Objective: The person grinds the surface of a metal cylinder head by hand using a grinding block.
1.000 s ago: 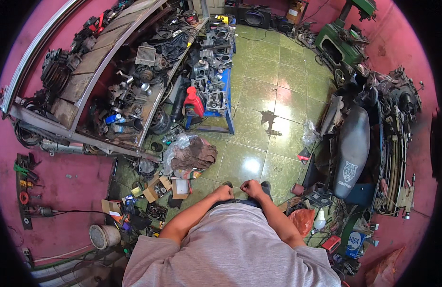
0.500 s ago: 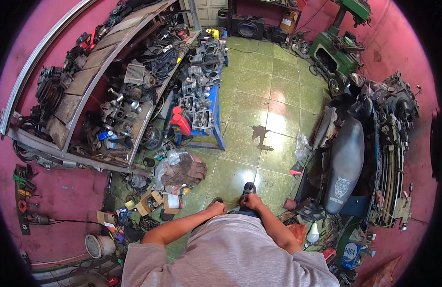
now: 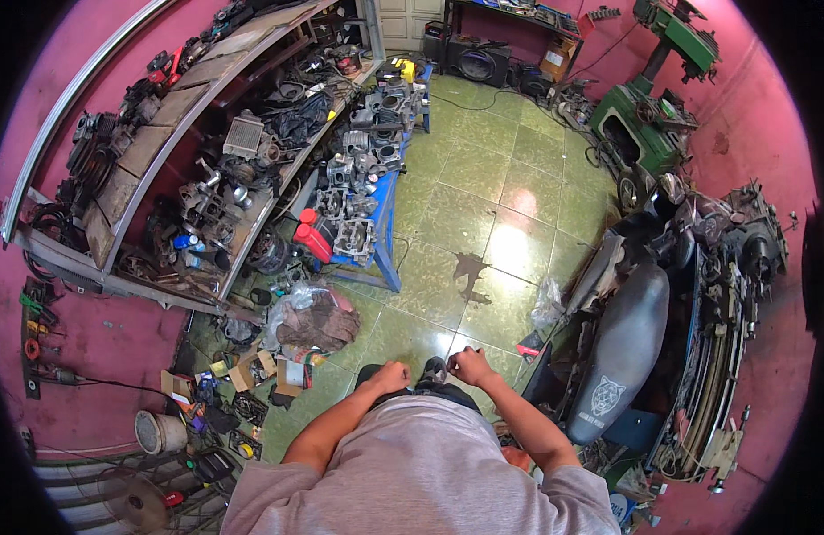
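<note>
My left hand (image 3: 392,376) is closed in a loose fist in front of my body, over my dark trousers. Level with it and slightly farther forward, my right hand (image 3: 470,366) also has its fingers curled in. Nothing shows in either hand, and they are apart from each other. Between them, below, a dark shoe (image 3: 434,367) shows on the green tiled floor (image 3: 421,330). Neither hand touches any of the things around me.
To the left are a shelf rack (image 3: 242,276) of engine parts, a blue bench (image 3: 387,263), a cloth bundle (image 3: 318,323) and open boxes (image 3: 291,374). At right, a motorcycle seat (image 3: 626,357) lies before a green drilling machine (image 3: 639,134). A dark stain (image 3: 470,272) marks the floor.
My hands have moved farther apart and my right forearm has swung outward. The view has shifted, so the motorcycle seat appears nearer and the boxes lie farther left.
</note>
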{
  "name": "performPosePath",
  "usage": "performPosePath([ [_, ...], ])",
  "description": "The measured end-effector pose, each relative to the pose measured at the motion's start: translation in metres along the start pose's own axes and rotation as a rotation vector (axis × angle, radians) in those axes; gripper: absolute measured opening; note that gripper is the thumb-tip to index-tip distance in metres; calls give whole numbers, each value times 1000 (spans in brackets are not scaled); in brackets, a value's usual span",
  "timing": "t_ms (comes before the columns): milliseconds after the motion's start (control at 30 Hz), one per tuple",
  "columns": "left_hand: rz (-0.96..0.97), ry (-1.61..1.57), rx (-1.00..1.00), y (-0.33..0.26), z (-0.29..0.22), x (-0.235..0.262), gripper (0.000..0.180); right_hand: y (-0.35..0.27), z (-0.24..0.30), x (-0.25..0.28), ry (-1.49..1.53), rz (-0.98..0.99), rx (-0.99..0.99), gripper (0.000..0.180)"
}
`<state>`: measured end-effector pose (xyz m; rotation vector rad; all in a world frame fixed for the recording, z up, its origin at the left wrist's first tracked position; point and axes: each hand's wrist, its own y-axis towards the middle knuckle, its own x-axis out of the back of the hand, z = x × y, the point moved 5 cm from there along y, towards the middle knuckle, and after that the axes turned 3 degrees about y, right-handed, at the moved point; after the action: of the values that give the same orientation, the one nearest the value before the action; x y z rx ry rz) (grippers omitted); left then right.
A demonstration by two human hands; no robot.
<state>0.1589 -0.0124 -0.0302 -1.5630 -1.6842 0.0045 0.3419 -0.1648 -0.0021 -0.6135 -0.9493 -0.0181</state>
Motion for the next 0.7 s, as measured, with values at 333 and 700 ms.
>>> performPosePath([
  [333,71,-152,8,64,11,14,26,37,-6,53,45,-62,111,8],
  [700,176,-81,-40,150,9,105,26,134,-9,90,94,-35,26,14],
])
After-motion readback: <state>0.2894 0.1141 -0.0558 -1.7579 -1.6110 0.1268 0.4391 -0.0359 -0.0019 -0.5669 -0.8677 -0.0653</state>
